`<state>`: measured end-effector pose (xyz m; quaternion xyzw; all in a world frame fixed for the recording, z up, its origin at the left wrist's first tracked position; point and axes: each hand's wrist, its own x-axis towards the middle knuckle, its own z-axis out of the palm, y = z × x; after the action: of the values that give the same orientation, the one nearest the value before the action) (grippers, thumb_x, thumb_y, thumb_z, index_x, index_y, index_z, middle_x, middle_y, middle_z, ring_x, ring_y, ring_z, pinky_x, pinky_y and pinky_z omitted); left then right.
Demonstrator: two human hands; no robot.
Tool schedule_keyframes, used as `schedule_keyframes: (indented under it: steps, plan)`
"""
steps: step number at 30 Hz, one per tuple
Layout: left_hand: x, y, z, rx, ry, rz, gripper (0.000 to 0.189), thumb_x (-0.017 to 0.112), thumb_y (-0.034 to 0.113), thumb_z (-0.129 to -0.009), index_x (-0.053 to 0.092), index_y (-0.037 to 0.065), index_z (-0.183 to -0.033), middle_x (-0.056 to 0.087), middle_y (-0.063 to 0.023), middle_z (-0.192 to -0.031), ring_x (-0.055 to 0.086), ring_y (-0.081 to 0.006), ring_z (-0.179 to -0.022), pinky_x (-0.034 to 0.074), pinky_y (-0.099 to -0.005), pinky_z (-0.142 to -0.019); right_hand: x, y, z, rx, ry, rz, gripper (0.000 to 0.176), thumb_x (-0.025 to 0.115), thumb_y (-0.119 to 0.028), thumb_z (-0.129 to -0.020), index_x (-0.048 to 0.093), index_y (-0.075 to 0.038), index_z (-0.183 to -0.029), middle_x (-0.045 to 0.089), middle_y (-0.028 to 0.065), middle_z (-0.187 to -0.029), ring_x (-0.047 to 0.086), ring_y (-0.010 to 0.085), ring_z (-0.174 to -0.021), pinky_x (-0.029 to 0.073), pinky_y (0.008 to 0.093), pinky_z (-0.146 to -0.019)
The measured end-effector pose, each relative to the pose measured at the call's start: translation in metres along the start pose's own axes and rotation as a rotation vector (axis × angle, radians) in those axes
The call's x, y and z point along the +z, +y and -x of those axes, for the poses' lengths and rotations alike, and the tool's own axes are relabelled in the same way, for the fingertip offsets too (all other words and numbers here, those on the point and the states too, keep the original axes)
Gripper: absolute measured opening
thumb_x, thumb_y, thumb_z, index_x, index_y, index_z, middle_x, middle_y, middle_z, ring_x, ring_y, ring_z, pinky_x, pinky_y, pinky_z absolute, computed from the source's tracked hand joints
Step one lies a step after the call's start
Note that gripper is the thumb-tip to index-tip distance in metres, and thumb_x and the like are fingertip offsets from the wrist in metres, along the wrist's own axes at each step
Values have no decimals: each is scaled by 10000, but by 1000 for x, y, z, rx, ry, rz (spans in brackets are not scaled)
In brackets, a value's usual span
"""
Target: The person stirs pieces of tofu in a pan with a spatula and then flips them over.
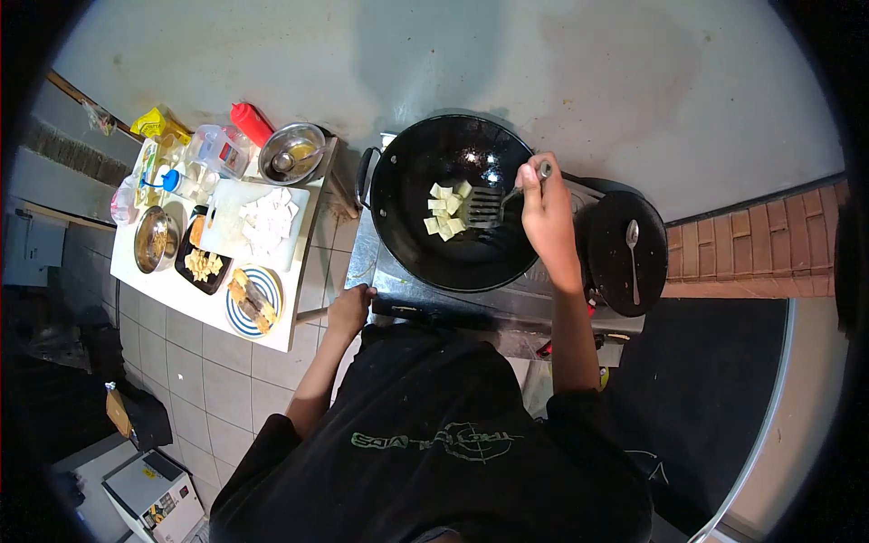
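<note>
While the right hand (543, 213), its grip closed round a slotted metal spatula (489, 206), aims the tool's long axis leftward at the pale food cubes (446, 210) heaped in the round black wok (425, 249), the left hand (350, 309) rests farther off at the stove (391, 282) corner, grip unclear.

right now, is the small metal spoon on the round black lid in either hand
No, the small metal spoon lies alone on the round black lid, while the right hand grips the slotted metal spatula.

I can read no text: the green print (439, 442) on the black shirt (407, 380) is upside down and too blurred
</note>
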<state>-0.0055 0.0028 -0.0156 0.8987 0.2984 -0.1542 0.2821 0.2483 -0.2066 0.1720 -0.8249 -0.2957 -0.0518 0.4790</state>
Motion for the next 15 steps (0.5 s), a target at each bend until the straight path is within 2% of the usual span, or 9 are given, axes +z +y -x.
schedule_keyframes:
  steps: [1,2,4,6,8,10,12,14,15]
  plan:
    - [2,-1,0,7,28,-1,384,480,402,-1004,647,81,-873,690,-182,-853,662,-409,-873,488,-538,-727,0,-4,1,11,39,-3,165,504,-184,-1012,481,-28,-967,533,183,-707,533,412,-650,428,430,-615]
    - [2,-3,0,6,28,-1,384,480,402,-1004,647,81,-873,690,-182,-853,662,-409,-873,488,-538,-727,0,-7,2,22,79,-5,158,504,-178,-1012,481,-28,-966,532,182,-706,525,410,-649,429,428,-619]
    - [-1,0,1,19,-11,-2,372,469,408,-1003,668,95,-1016,683,-240,-934,655,-449,-901,509,-561,-765,0,-11,4,8,68,64,155,501,-173,-1014,480,-28,-963,523,181,-703,512,398,-637,428,419,-615]
    - [1,-3,-1,23,-19,12,374,467,409,-1005,668,93,-1014,682,-241,-938,653,-453,-901,506,-564,-766,-1,-11,5,-6,58,137,153,498,-169,-1017,480,-28,-961,514,181,-699,499,387,-625,426,409,-610]
    - [2,-5,-2,23,-25,26,377,465,409,-1006,667,92,-1013,682,-242,-941,651,-457,-901,503,-567,-767,0,-6,5,28,-9,52,162,497,-175,-1020,479,-28,-954,502,187,-697,489,382,-617,423,404,-606]
    - [2,-2,1,4,24,19,393,479,402,-1004,634,74,-854,687,-180,-849,659,-408,-869,478,-532,-718,2,-3,4,-1,43,-27,167,497,-178,-1021,479,-27,-954,497,193,-698,488,391,-622,421,406,-605]
    - [-2,2,3,3,25,23,394,479,402,-1004,633,73,-853,685,-182,-846,657,-412,-869,477,-533,-717,2,-4,5,-26,95,-103,171,497,-182,-1021,478,-25,-954,493,199,-700,487,400,-628,418,408,-603]
    - [-1,1,2,7,26,25,394,479,402,-1004,631,72,-852,683,-185,-844,654,-417,-868,476,-534,-717,0,-9,4,38,75,63,187,497,-194,-1024,481,-22,-953,520,168,-701,515,338,-614,427,386,-609]
    - [0,0,2,14,37,36,395,477,401,-1004,632,71,-853,682,-189,-842,653,-419,-867,475,-536,-718,0,-7,5,38,78,65,187,497,-194,-1024,481,-22,-953,520,168,-701,515,338,-614,427,386,-609]
